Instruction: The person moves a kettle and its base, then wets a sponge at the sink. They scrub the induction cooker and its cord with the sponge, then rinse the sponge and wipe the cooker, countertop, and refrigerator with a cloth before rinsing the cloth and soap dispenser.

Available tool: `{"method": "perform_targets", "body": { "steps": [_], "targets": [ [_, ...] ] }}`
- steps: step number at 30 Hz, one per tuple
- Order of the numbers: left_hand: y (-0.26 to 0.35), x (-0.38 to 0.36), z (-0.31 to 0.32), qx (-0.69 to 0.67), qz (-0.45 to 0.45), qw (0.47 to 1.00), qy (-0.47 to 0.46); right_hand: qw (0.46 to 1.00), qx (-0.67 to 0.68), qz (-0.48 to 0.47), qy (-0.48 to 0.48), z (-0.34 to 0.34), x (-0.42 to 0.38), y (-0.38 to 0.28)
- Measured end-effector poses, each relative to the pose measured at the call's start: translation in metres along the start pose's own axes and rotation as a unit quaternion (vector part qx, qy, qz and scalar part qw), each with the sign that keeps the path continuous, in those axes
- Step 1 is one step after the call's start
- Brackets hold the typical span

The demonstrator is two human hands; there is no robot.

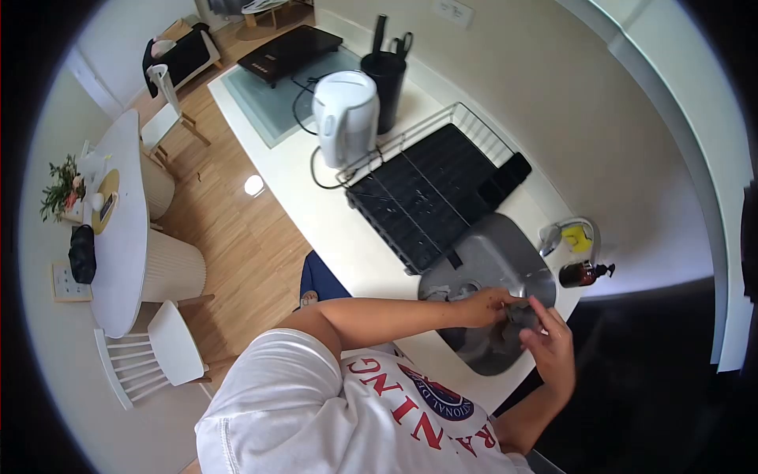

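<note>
Over the grey sink (489, 245), my left hand (488, 306) reaches in with its fingers curled together; what they hold, if anything, is too small to make out. My right hand (549, 341) is beside it at the sink's right side, thumb and fingers apart, its fingertips close to those of my left hand. Nothing shows in its palm. Below the hands, some dark and brownish shapes in the basin are unclear. The drain (467, 289) lies left of my left hand.
A black dish rack (426, 189) stands behind the sink. Beyond are a white kettle (345, 114), a black utensil holder (385, 79) and a black hob (290, 52). A soap bottle (578, 274) and yellow sponge (577, 238) sit near the sink's right corner.
</note>
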State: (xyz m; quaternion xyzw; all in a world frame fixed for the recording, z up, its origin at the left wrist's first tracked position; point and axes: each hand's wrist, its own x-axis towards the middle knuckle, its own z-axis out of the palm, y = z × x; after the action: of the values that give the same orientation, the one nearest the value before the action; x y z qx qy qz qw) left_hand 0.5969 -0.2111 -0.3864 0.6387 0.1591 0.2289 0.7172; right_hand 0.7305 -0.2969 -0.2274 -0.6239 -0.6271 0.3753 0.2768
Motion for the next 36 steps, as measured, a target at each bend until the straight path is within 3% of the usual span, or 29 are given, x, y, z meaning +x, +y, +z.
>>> {"method": "perform_targets", "body": {
  "steps": [1, 2, 3, 4, 5, 7, 9, 10, 11, 13, 15, 17, 18, 20, 21, 22, 23, 24, 25, 26, 27, 29, 33, 34, 36],
  "targets": [
    [-0.011, -0.006, -0.011, -0.021, 0.053, 0.998, 0.007, 1.0, -0.003, -0.005, -0.002, 0.001, 0.002, -0.032],
    [-0.015, -0.014, -0.023, -0.04, 0.107, 0.993, 0.013, 0.995, -0.015, -0.097, -0.033, 0.004, 0.011, -0.065],
    [-0.009, -0.028, -0.029, -0.04, 0.11, 0.993, 0.014, 0.98, -0.025, -0.185, -0.064, 0.013, 0.023, -0.091],
    [0.006, -0.045, -0.036, -0.12, 0.078, 0.989, 0.038, 0.959, 0.013, -0.283, -0.018, 0.03, 0.043, -0.116],
    [0.026, -0.065, -0.047, -0.196, 0.047, 0.978, 0.063, 0.922, 0.053, -0.382, 0.028, 0.05, 0.07, -0.142],
    [0.068, -0.11, -0.071, -0.342, -0.018, 0.933, 0.108, 0.782, 0.333, -0.509, 0.138, 0.125, 0.137, -0.178],
    [0.092, -0.156, -0.1, -0.482, -0.086, 0.859, 0.148, 0.737, 0.33, -0.536, 0.248, 0.201, 0.191, -0.211],
    [0.084, -0.177, -0.12, -0.478, -0.012, 0.863, 0.163, 0.748, 0.302, -0.542, 0.237, 0.233, 0.211, -0.222],
    [0.077, -0.194, -0.143, -0.477, -0.01, 0.864, 0.161, 0.756, 0.273, -0.55, 0.225, 0.261, 0.228, -0.231],
    [0.07, -0.233, -0.188, -0.576, -0.043, 0.79, 0.208, 0.776, 0.403, -0.477, 0.093, 0.324, 0.235, -0.25],
    [0.079, -0.27, -0.245, -0.567, 0.021, 0.789, 0.235, 0.762, 0.504, -0.404, -0.041, 0.372, 0.235, -0.245],
    [0.117, -0.303, -0.292, -0.507, 0.108, 0.773, 0.366, 0.849, 0.421, -0.315, -0.041, 0.401, 0.228, -0.218],
    [0.123, -0.314, -0.313, -0.453, 0.127, 0.787, 0.399, 0.849, 0.419, -0.319, -0.038, 0.41, 0.225, -0.217],
    [0.127, -0.33, -0.353, -0.352, 0.174, 0.787, 0.475, 0.917, 0.22, -0.293, 0.156, 0.428, 0.224, -0.217],
    [0.129, -0.335, -0.37, -0.352, 0.187, 0.774, 0.493, 0.916, 0.217, -0.296, 0.159, 0.44, 0.235, -0.222],
    [0.121, -0.334, -0.384, -0.343, 0.19, 0.793, 0.467, 0.909, 0.386, -0.093, 0.129, 0.457, 0.247, -0.227],
    [0.107, -0.331, -0.394, -0.336, 0.188, 0.811, 0.441, 0.835, 0.528, 0.121, 0.092, 0.472, 0.258, -0.225],
    [0.101, -0.326, -0.404, -0.337, 0.186, 0.812, 0.438, 0.749, 0.655, 0.1, -0.029, 0.487, 0.28, -0.214],
    [0.094, -0.32, -0.415, -0.305, 0.141, 0.836, 0.433, 0.749, 0.655, 0.099, -0.025, 0.499, 0.301, -0.204],
    [0.09, -0.315, -0.428, -0.272, 0.095, 0.857, 0.427, 0.76, 0.644, 0.088, -0.014, 0.507, 0.324, -0.201],
    [0.106, -0.318, -0.45, -0.185, 0.116, 0.866, 0.449, 0.77, 0.633, 0.078, -0.002, 0.512, 0.346, -0.208],
    [0.11, -0.325, -0.519, -0.136, 0.123, 0.843, 0.505, 0.803, 0.591, 0.02, 0.076, 0.508, 0.398, -0.215],
    [0.073, -0.33, -0.69, -0.201, -0.008, 0.732, 0.651, 0.858, 0.495, -0.065, 0.124, 0.495, 0.504, -0.228],
    [0.065, -0.325, -0.721, -0.211, -0.023, 0.73, 0.65, 0.896, 0.419, -0.076, 0.128, 0.495, 0.528, -0.219],
    [0.051, -0.311, -0.767, -0.309, 0.007, 0.724, 0.616, 0.89, 0.43, -0.046, 0.144, 0.509, 0.565, -0.212]
  ]
}}
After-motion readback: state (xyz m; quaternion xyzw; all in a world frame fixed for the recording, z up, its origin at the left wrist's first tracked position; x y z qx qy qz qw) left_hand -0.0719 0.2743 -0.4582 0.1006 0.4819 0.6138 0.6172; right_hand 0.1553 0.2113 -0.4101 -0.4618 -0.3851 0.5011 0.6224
